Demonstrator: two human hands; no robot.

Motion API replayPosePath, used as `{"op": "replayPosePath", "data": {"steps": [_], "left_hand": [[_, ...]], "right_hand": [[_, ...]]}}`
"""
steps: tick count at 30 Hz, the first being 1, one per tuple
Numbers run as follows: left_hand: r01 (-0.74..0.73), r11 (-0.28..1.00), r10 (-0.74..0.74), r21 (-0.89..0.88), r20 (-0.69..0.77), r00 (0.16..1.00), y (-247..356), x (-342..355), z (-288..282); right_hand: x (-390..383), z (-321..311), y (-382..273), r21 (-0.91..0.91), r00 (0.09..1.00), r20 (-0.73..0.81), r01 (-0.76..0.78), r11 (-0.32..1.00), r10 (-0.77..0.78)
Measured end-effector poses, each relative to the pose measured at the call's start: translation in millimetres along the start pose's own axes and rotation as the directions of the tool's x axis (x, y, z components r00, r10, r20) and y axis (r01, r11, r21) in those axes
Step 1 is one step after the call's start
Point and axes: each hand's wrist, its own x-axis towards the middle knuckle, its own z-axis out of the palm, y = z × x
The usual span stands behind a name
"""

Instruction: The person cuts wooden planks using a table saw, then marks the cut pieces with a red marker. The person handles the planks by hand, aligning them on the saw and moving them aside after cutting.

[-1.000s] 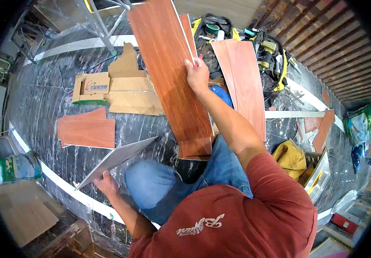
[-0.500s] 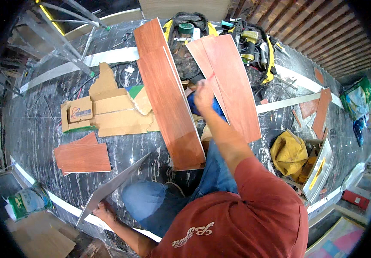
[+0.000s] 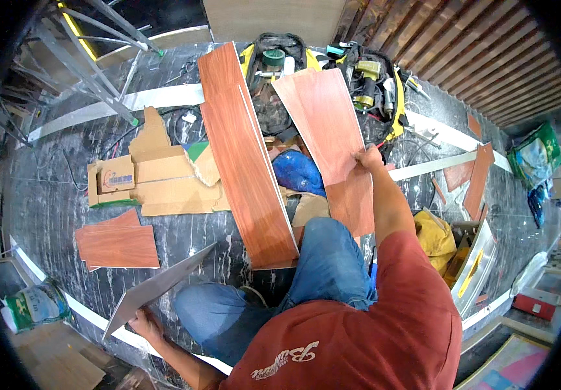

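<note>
My left hand (image 3: 145, 325), low on the left, grips the lower end of a floor plank (image 3: 163, 284) with its grey side showing, held tilted off the floor. My right hand (image 3: 370, 158) is closed on the right edge of a reddish wood-look plank (image 3: 319, 117), thumb on top. A thin red thing shows beside its fingers, too small to name. That plank slants beside my raised knee. To its left lie overlapping long red-brown planks (image 3: 244, 175). A blue rounded object (image 3: 298, 173) sits in the gap between them.
Flattened cardboard (image 3: 173, 185) and short plank pieces (image 3: 121, 247) lie left. Open tool bags hold a green tape roll (image 3: 273, 60) and a yellow-green power tool (image 3: 367, 81). A ladder (image 3: 92, 58) stands far left. A yellow cloth bag (image 3: 433, 237) and plank offcuts (image 3: 479, 179) lie right.
My right hand has moved right, from over the planks' left side to the right edge. The two overlapping right-hand planks now look lined up as one. My left hand still holds its plank.
</note>
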Motion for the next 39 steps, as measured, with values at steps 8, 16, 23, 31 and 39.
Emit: {"op": "replayPosePath", "data": {"steps": [8,16,23,31,39], "left_hand": [[0.128,0.991,-0.129,0.037,0.024,0.991,-3.7,-11.0,-25.8],[0.174,0.959,-0.174,0.223,-0.019,0.985,-5.6,-22.1,-22.0],[0.093,0.957,-0.094,0.274,-0.009,0.995,46.0,-26.7,31.7],[0.116,0.944,-0.144,0.309,0.067,0.987,82.8,-23.6,34.1],[-0.171,0.976,0.165,0.136,0.051,0.985,90.5,-26.1,45.5]], "right_hand": [[-90.7,-24.8,-31.2,0.206,0.88,-0.298,0.437,0.875,-0.37],[-204.0,-105.0,-76.1,0.292,0.782,-0.413,0.599,0.745,-0.467],[-251.7,-136.9,-179.7,0.531,0.563,-0.545,0.805,0.264,-0.622],[-387.8,-40.4,-321.2,0.844,0.608,-0.4,0.536,-0.016,-0.686],[-459.4,102.5,-339.0,0.996,0.459,-0.043,0.088,-0.003,-0.887]]}}
